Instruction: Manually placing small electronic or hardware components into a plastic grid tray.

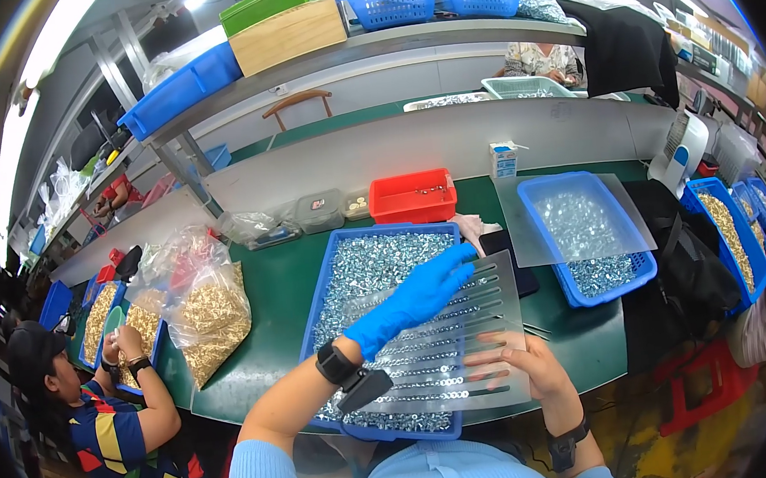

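Observation:
A clear plastic plate (pixel 492 319) with parallel slots is tilted over a blue tray (pixel 316 304) heaped with small silvery metal parts (pixel 380 256). Rows of these parts sit along several slots. My left hand (pixel 423 297), in a blue glove, stretches its fingers flat across the plate's upper part; whether it presses on the surface I cannot tell. At the plate's right edge, my bare right hand (pixel 535 367) grips it, with fingers showing through the clear plastic.
Right of the tray, a frosted sheet (pixel 523 222) partly covers a blue basket (pixel 645 266) of silvery parts. A red bin (pixel 412 202) stands behind. Leftward lies a bag of gold-coloured parts (pixel 213 322), beside a seated co-worker (pixel 111 408). A black bag (pixel 685 258) sits at right.

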`<state>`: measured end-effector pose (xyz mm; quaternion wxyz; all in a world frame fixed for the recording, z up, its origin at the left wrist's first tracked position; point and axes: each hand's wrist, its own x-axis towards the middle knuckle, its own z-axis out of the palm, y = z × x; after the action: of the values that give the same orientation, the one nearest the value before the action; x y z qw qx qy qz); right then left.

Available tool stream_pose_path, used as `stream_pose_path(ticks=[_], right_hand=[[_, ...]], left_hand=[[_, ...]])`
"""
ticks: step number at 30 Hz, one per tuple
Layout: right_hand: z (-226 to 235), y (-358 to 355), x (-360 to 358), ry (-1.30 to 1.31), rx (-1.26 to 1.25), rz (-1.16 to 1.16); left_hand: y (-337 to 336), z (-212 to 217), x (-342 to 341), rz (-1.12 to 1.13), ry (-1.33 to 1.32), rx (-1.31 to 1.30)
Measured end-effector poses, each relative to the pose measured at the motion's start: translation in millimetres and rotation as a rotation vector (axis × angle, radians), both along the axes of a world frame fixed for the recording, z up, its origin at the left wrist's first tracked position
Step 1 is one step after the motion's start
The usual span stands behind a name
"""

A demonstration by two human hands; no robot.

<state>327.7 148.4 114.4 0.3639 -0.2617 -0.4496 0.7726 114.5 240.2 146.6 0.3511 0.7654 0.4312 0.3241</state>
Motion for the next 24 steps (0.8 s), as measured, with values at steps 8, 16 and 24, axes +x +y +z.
stream_pose_path(ticks=[8,16,24], right_hand=[[-4,-1,3,0.017,-0.011,0.005],[-9,2,5,0.036,0.009,0.035],[-13,15,6,0.167,-0.047,0.116]], left_hand=[[-55,-28,-10,-0.066,0.098,0.297],[-77,-25,-53,0.016,0.120,0.121],[-139,-41,6,-0.016,0.289,0.473]])
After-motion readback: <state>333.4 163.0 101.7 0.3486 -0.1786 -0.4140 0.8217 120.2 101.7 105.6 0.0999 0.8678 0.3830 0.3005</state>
